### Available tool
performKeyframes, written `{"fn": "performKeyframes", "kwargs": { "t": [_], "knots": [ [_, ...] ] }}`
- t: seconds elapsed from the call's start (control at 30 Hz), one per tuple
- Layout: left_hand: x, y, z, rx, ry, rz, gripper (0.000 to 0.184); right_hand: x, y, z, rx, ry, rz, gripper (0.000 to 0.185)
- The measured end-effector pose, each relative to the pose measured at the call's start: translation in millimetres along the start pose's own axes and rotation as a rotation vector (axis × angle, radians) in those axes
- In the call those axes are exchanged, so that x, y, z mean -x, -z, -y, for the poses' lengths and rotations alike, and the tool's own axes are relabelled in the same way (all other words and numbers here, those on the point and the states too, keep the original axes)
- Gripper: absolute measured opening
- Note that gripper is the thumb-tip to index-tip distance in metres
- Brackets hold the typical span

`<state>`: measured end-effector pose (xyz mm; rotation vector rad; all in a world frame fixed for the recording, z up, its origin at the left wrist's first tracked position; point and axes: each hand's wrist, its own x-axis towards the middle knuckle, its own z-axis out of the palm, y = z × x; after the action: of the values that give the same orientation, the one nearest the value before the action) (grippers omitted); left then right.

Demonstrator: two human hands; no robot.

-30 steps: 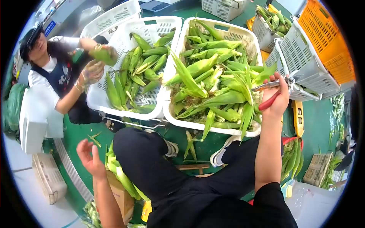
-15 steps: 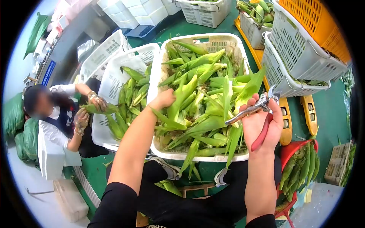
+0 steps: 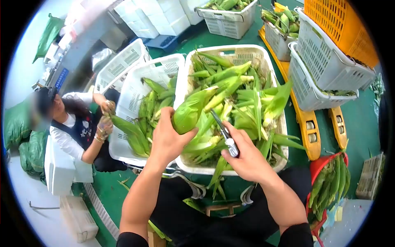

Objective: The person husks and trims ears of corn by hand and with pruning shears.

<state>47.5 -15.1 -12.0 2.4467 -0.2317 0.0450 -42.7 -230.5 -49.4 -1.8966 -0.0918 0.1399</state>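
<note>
My left hand point(image 3: 163, 138) is wrapped round a green ear of corn point(image 3: 190, 112) in its husk, lifted above the large white crate. In my right hand point(image 3: 247, 155) is a pair of pruning shears point(image 3: 227, 138), blades pointing up and left, close to the ear's right side. Whether the blades are apart cannot be made out, and the grip is mostly hidden by my palm. Below both hands, the white crate point(image 3: 180, 88) is filled with husked ears and loose leaves point(image 3: 224, 76).
At the left a co-worker point(image 3: 76, 133) holds corn beside another white crate point(image 3: 123, 99). Stacked crates point(image 3: 325, 53) stand right, by a yellow pallet jack point(image 3: 308, 136). A red basket point(image 3: 316, 164) of husks is near my right knee; white foam boxes point(image 3: 164, 18) are behind.
My left hand has taken hold of an ear and raised it from the crate. My right hand has moved left and turned over, closing round the shears that lay in its open palm.
</note>
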Motion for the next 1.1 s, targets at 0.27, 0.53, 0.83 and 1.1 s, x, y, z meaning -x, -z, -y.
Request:
{"fn": "performKeyframes", "kwargs": {
  "t": [0.27,0.53,0.83,1.1],
  "knots": [
    [20.5,-14.9,12.6,-0.242,-0.076,-0.081,0.069,-12.4,-22.4,-1.6,0.126,-0.034,0.024,0.065],
    [23.8,-25.1,26.6,-0.443,-0.098,0.009,0.071,-22.9,-26.4,-17.9,0.263,-0.096,0.096,0.069],
    [23.1,-34.0,25.0,-0.596,-0.379,0.008,0.054,-18.7,-17.5,-25.2,0.215,-0.172,0.142,0.064],
    [24.3,-39.6,31.0,-0.597,-0.412,0.085,0.057,-26.2,-17.6,-37.8,0.183,-0.108,0.176,0.056]
  ]
}}
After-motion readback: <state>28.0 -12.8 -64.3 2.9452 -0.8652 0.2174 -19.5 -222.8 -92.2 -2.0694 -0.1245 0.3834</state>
